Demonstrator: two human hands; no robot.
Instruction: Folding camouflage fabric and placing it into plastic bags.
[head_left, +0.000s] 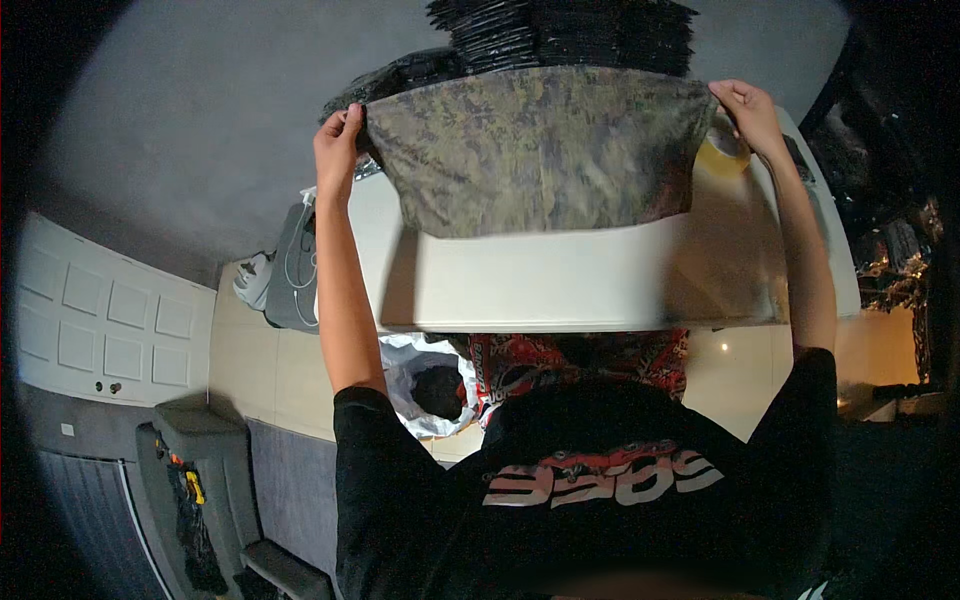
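Observation:
Both of my hands hold up a piece of camouflage-patterned fabric (540, 150), spread wide above a white table (540, 289). My left hand (337, 146) pinches its upper left corner between thumb and fingers. At the upper right corner, my right hand (742, 112) grips the cloth the same way. The fabric's lower edge hangs free over the tabletop and looks slightly blurred. Just below my right hand, a roll of yellowish tape (724, 154) is partly hidden by the hand and cloth.
Stacked black plastic packets (570, 34) stand beyond the fabric. A bin with a white plastic liner (431, 386) is on the floor below the table's front edge. Left of the table are a grey padded seat (289, 262) with white cables and a white bag (253, 279).

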